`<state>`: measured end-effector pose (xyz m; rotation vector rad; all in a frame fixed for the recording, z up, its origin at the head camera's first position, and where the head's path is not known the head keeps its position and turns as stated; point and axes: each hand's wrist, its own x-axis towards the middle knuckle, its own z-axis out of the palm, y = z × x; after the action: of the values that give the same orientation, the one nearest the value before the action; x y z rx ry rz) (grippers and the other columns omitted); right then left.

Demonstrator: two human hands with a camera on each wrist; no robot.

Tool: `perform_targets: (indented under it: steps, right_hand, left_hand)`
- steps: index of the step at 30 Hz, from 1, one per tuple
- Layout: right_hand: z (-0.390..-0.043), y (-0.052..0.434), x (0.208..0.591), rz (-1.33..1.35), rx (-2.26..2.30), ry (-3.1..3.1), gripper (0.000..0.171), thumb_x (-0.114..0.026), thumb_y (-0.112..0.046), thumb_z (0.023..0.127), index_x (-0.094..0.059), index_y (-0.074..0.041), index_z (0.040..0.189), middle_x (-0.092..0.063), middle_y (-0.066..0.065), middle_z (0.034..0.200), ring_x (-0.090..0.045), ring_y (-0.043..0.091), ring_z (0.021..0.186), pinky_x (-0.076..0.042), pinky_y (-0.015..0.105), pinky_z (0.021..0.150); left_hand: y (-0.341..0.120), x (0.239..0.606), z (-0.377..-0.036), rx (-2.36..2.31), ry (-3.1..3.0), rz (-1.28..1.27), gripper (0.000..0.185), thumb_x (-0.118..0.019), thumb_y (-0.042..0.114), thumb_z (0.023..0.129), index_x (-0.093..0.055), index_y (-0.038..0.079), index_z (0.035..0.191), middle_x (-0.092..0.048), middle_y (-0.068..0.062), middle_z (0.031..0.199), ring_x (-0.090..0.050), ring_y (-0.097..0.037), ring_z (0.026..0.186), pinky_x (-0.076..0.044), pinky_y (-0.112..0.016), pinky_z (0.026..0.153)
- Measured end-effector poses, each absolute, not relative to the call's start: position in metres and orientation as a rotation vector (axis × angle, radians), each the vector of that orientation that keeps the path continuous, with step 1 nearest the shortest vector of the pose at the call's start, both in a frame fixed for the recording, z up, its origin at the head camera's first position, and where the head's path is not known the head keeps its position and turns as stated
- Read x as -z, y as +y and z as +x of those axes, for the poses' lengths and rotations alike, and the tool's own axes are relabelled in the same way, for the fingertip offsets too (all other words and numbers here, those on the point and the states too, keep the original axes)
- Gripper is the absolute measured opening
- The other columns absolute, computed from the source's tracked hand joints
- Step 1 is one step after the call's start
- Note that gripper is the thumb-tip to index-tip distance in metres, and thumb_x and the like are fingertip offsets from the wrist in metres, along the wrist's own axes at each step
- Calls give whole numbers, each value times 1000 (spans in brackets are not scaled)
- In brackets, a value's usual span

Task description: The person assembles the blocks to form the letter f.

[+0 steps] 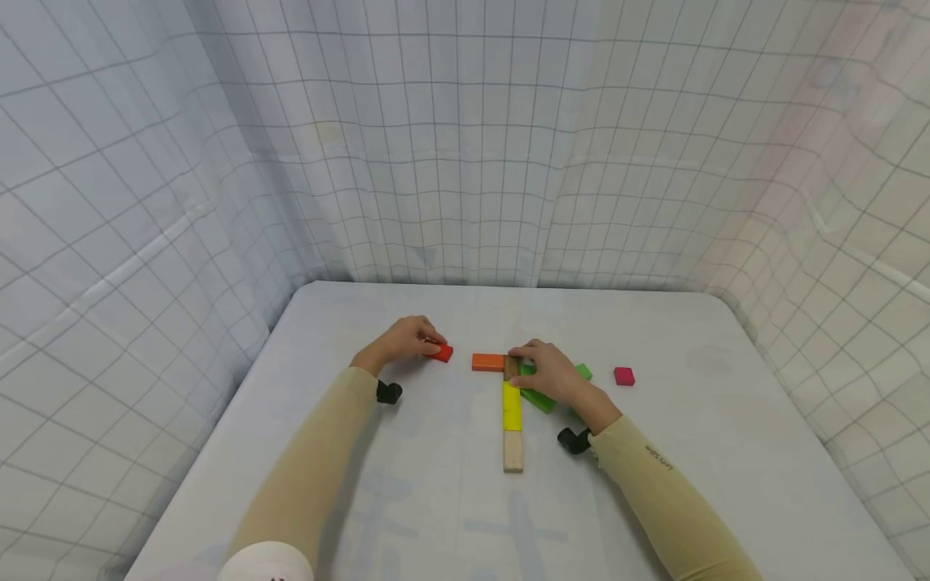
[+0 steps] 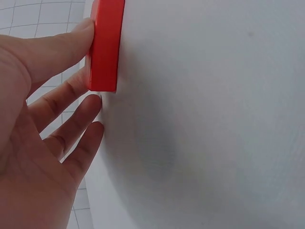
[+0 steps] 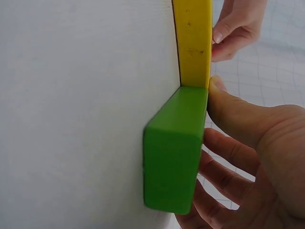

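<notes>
Both the left arm [image 1: 298, 476] and the right arm [image 1: 672, 500] are stretched forward and angled inward, covered by tan sleeves. At the left hand [image 1: 401, 339], the wrist is turned inward; a pinch is formed with the thumb [image 2: 59, 52], and the lower fingers [image 2: 86, 150] are spread. At the right hand [image 1: 558, 376], thumb and forefinger are held opposed, tips apart.

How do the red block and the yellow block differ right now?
- Hold: the red block is gripped by the left hand; the yellow block lies in a row, end to end with the pale wood block.
- Spacing: the red block is apart from the other blocks; the yellow block touches its neighbour.
- Surface: the yellow block shows dark marks; the red block's visible face looks clean.

Shared: both have flat faces and straight edges.
</notes>
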<state>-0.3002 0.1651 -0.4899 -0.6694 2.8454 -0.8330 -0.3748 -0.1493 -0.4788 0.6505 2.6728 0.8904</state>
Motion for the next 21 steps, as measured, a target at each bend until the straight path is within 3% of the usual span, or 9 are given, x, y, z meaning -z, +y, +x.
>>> perform_targets:
  steps: [21]
  right_hand:
    - [-301,165,493,-659,806,2871,57,-71,-39,76,-55,-19,126,-51,0,119,-48,18,106,-40,37,90]
  left_hand:
    - [-144,477,-363,-718,2849,732,18,-68,22,83,-72,22,100,-62,8,96,-54,-13,93,-42,-32,82]
